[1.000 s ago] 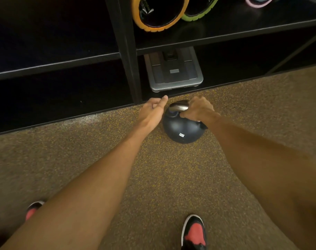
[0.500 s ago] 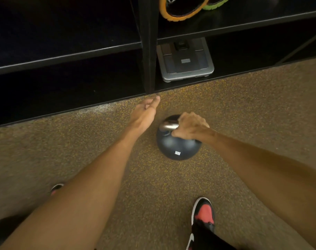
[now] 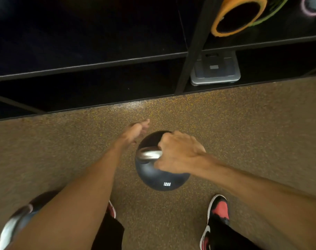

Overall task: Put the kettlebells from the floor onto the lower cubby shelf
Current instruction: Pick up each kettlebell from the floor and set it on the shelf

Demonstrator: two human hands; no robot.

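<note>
I see the black shelf unit (image 3: 92,64) across the top; its lower left cubby (image 3: 81,91) looks dark and bare, the right one holds a grey scale (image 3: 215,72), and an orange ring (image 3: 238,15) sits on the shelf above. On the floor (image 3: 252,123) in front, the kettlebell (image 3: 159,177) is gripped by my right hand (image 3: 178,154), fingers curled round its steel handle (image 3: 150,154). My left hand (image 3: 135,131) hangs beside it, fingers loosely extended, touching nothing.

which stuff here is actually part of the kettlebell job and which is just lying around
Part of the job:
kettlebell, right hand shut on its handle
second kettlebell at lower left
left hand, open
lower cubby shelf

Just lying about:
scale
orange ring
</note>
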